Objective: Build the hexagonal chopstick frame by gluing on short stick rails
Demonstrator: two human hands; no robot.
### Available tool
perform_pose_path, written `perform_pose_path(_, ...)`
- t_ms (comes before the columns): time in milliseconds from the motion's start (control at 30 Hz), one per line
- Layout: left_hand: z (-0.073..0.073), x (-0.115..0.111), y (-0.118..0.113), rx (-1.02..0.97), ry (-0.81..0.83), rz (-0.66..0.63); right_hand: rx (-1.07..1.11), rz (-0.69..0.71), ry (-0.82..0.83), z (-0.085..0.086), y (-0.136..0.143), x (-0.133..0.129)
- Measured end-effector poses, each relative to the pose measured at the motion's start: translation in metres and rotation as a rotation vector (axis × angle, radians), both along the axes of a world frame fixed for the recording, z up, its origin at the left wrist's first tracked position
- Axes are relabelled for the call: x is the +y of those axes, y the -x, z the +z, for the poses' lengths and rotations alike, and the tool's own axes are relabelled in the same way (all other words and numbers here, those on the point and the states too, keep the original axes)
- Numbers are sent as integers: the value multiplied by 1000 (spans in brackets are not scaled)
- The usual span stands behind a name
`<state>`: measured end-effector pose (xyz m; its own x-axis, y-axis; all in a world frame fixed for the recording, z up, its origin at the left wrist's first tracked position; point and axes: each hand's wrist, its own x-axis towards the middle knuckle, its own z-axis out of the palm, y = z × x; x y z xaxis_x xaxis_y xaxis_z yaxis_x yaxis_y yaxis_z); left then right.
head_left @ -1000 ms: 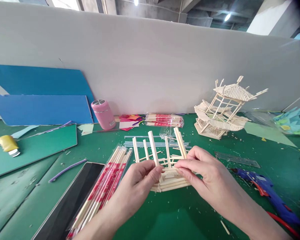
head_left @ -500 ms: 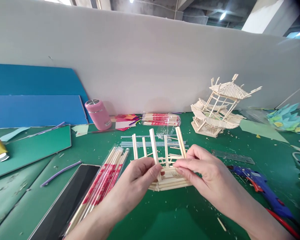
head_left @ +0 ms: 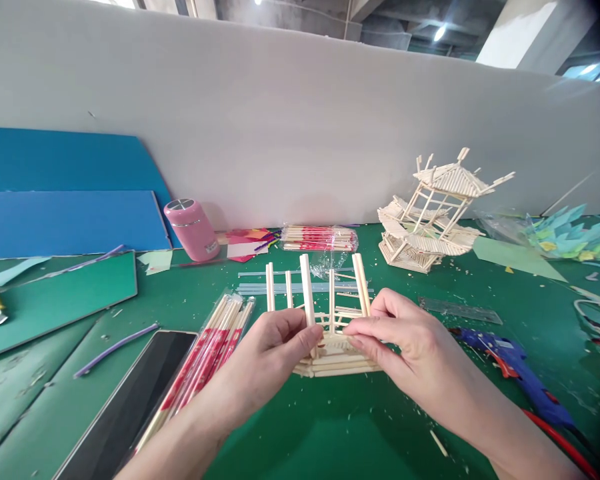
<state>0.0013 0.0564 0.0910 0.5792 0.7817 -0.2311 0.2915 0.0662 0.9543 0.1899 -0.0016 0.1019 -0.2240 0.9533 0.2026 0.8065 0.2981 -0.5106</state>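
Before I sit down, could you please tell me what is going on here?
The left hand grips a small stick frame by one upright, and the right hand pinches it near another. Further back on the right stands a roofed stick model. A blue glue gun lies at the right, and wrapped sticks lie at the left.

2 hands (head_left: 280, 343) (head_left: 405, 340), 2 mdls (head_left: 337, 363) (head_left: 450, 180), 1 btl (head_left: 193, 233)

A green table (head_left: 300, 427) is holding lots of things. A pink flask (head_left: 193, 230) is standing near the back. A little stick house (head_left: 430, 213) is standing on the right, and a blue glue gun (head_left: 523, 377) is lying in front of it. Wrapped sticks (head_left: 213, 353) are lying beside a flat black thing (head_left: 130, 400). A purple strip (head_left: 115, 350) is lying further left.
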Motion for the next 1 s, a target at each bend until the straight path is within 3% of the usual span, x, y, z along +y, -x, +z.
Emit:
perform_pose_path(367,1,5,2,-18,57,-101,29,-21,48,-1,1,-2)
perform_pose_path(1000,2,12,-2,-20,121,-102,258,33,82,-4,-14,-2)
